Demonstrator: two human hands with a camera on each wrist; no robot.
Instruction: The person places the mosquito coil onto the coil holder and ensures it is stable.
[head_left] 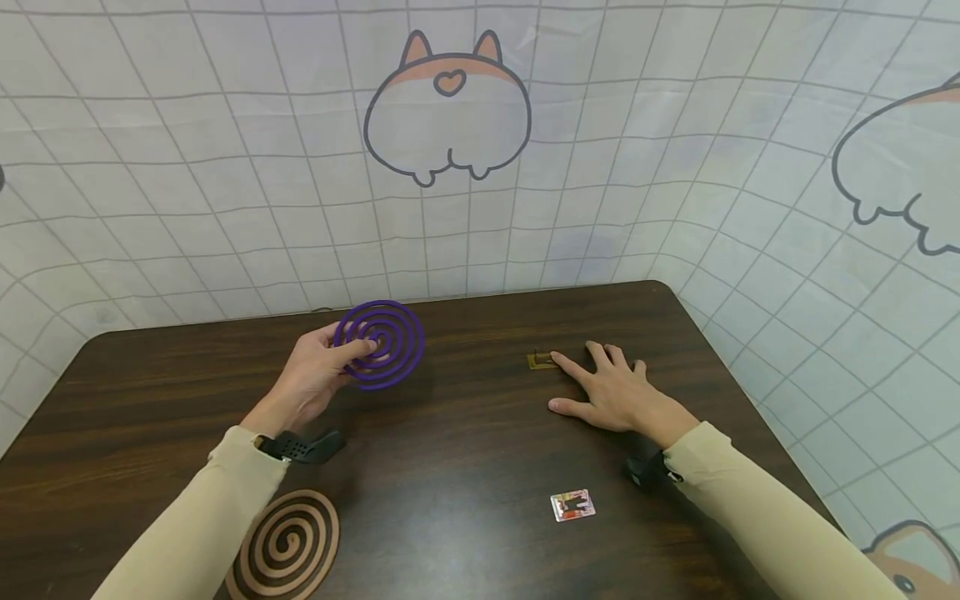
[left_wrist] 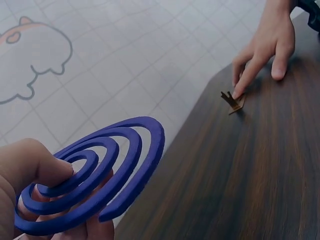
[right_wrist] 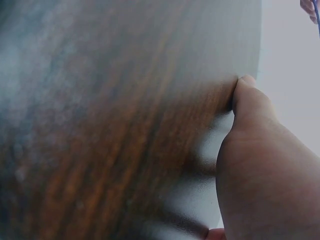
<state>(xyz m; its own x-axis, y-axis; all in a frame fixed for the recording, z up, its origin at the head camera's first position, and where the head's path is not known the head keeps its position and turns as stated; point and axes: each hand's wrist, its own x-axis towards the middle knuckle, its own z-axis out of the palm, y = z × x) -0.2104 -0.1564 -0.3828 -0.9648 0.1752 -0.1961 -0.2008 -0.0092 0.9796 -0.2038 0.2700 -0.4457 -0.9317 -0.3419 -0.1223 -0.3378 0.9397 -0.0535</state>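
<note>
A purple spiral coil [left_wrist: 158,142], looking like a mosquito coil, is held by my left hand [head_left: 315,371] above the far left part of the table. The thumb presses near its centre and the fingers lie behind it. My right hand [head_left: 615,396] is spread low over the table on the right. Its index fingertip touches a small brass-coloured metal stand [head_left: 542,361], which has a flat base and thin upright prongs in the left wrist view. The right wrist view shows mostly thumb and wood; the stand is out of sight there.
A brown spiral coil [head_left: 334,533] lies on the dark wooden table [head_left: 450,433] at the front left, partly behind the left sleeve. A small printed card [head_left: 572,505] lies front right. Grid-patterned fabric [head_left: 300,167] rises behind the table and along its right side.
</note>
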